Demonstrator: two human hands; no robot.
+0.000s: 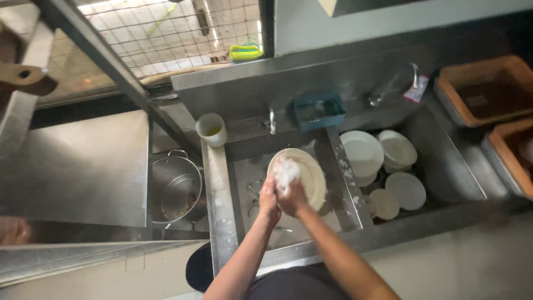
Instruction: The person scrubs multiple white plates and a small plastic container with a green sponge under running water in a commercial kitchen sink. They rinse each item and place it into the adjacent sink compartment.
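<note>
Glossy ceramic plate (pixel 308 176), foamy sponge (pixel 285 172), dull wet steel sink (pixel 220 194).

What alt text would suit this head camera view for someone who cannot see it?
Two hands, left and right, scrub a round cream plate with a soapy white sponge over a steel sink basin; more white plates sit stacked in the neighbouring basin.

Cream plate (pixel 308 175) wearing white foam (pixel 286 171), sink (pixel 239 166) showing grey steel, tubs (pixel 486 89) glowing orange, soap box (pixel 318 110) sitting teal
</note>
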